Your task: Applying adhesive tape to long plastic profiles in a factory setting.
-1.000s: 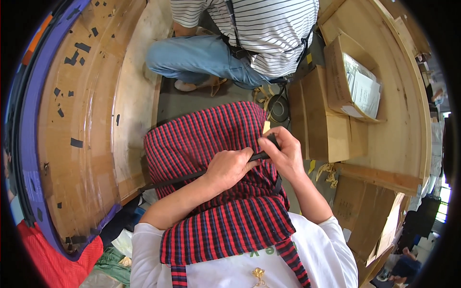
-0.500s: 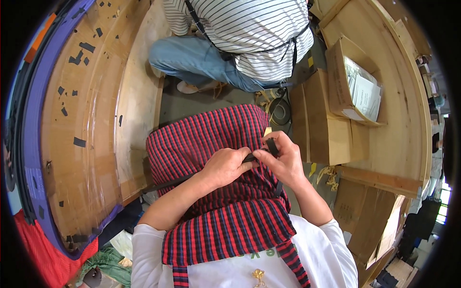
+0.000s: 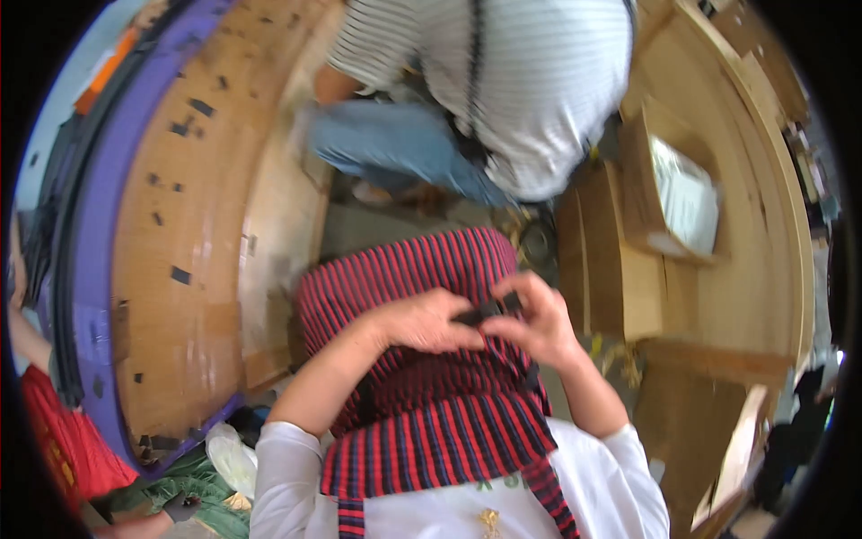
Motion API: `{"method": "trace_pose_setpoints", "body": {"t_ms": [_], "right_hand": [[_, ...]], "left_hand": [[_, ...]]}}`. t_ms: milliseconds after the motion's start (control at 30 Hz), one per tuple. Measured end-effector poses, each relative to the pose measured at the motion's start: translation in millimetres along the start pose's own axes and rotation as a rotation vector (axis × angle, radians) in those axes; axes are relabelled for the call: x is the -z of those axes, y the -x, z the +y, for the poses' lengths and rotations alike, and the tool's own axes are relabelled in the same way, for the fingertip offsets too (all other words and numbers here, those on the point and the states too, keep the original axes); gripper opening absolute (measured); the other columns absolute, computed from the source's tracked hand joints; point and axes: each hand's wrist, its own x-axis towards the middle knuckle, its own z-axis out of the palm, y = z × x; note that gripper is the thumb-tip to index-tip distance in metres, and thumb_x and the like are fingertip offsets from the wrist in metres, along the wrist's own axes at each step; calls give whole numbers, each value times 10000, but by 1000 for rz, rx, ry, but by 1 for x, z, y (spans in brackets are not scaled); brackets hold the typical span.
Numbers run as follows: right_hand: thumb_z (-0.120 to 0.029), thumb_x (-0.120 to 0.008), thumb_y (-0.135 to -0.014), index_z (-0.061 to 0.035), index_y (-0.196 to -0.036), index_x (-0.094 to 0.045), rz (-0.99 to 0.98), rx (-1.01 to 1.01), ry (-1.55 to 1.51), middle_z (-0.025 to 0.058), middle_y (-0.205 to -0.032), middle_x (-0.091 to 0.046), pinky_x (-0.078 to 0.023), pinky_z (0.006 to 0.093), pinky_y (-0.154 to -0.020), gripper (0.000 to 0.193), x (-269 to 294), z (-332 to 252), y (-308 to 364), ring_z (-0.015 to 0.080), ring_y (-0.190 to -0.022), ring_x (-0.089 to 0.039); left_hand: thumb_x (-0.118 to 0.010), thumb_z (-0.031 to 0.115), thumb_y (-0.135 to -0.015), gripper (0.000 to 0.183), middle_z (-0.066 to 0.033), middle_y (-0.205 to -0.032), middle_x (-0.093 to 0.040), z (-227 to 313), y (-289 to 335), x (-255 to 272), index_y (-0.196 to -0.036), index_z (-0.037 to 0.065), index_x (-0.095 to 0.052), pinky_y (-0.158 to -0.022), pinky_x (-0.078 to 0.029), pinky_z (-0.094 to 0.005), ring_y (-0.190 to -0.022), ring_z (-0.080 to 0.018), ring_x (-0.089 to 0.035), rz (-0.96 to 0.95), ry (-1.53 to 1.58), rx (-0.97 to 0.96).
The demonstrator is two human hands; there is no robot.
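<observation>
Over my lap, a short black strip (image 3: 489, 311) is pinched between my two hands. My left hand (image 3: 420, 322) is closed on its left end, thumb and fingers pressed together. On the other end, my right hand (image 3: 540, 325) holds the strip between curled fingers and thumb. The strip is blurred, so its exact make cannot be told. Beneath both hands spreads a red, black and blue striped apron (image 3: 404, 269), its bib folded over my white shirt.
Ahead crouches a person in a striped shirt (image 3: 539, 90). At left stands a brown taped board (image 3: 180, 323) with a purple edge (image 3: 94, 305) and black scraps. Cardboard boxes (image 3: 597, 260) are at right. Another person's hand (image 3: 153, 525) shows at lower left, near green material (image 3: 202, 485).
The long black strip running left from my left hand no longer shows; a short piece sits between my hands. The crouching person has shifted right in the picture. Another person's arms appear at left.
</observation>
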Motion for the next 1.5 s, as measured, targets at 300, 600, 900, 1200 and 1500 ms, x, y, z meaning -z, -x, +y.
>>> {"method": "trace_pose_setpoints", "body": {"t_ms": [300, 600, 900, 1200, 1500], "right_hand": [[-29, -749, -645, -68, -978, -538, -42, 48, -13, -9, -565, -514, -331, 211, -438, 397, 1, -7, -2, 46, -484, -410], [35, -685, -703, 4, -951, -492, -28, -59, -327, 32, -652, -573, -433, 188, -482, 316, 0, 0, 0, 62, -541, -535], [-37, -675, -732, 6, -799, -527, 89, -217, -278, 0, -581, -535, -377, 184, -445, 169, -9, 0, 0, 42, -503, -477], [-108, -659, -773, 4, -799, -529, 131, -230, -125, 9, -552, -535, -359, 191, -378, 174, -9, 5, -3, 46, -426, -474], [-33, -680, -738, 30, -912, -504, -38, -173, -454, 53, -706, -575, -422, 188, -461, 255, -1, 10, 4, 73, -550, -538]], "left_hand": [[-633, 267, -809, 228, 34, -546, -435, -1, 7, 2, -851, 63, -538, -347, -293, -181, -415, -40, -395, -201, 270, 37], [-618, 274, -818, 254, -3, -558, -466, -6, -5, -12, -804, 31, -546, -459, -370, -257, -498, -97, -449, -8, 4, -201], [-602, 301, -800, 342, -152, -697, -588, -9, -5, -27, -931, -13, -569, -632, -440, -355, -664, -250, -589, 198, -235, -335], [-558, 374, -835, 367, -133, -587, -532, -14, -11, -28, -879, 10, -558, -561, -418, -373, -558, -273, -548, 297, -364, -268], [-630, 291, -791, 293, -101, -549, -525, -18, -12, -27, -781, 9, -552, -506, -415, -326, -502, -205, -525, 216, -253, -343]]}}
